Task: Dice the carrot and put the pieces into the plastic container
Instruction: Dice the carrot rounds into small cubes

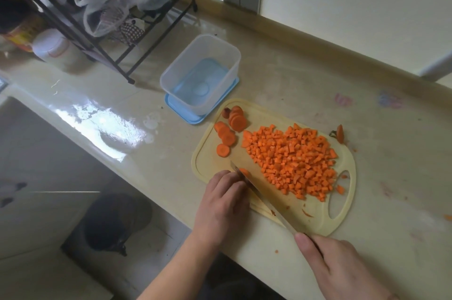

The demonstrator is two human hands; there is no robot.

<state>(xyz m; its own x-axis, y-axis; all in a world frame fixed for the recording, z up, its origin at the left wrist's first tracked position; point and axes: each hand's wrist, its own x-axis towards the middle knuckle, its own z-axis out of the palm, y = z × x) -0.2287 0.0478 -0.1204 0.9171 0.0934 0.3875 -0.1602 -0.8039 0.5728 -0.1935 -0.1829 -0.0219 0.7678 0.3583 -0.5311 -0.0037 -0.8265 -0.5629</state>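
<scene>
Right hand is wrapped around the knife handle, blade angled across the cutting board, while the left hand has its fingers curled down on a carrot piece right against the blade. Big pile of diced carrot sits mid-board, with uncut carrot slices at the far-left end. The plastic container stands on its blue lid on the bench, just beyond the board, no carrot in it.

Heap of orange carrot dice and round slices on the board, beside the empty translucent plastic container
</scene>
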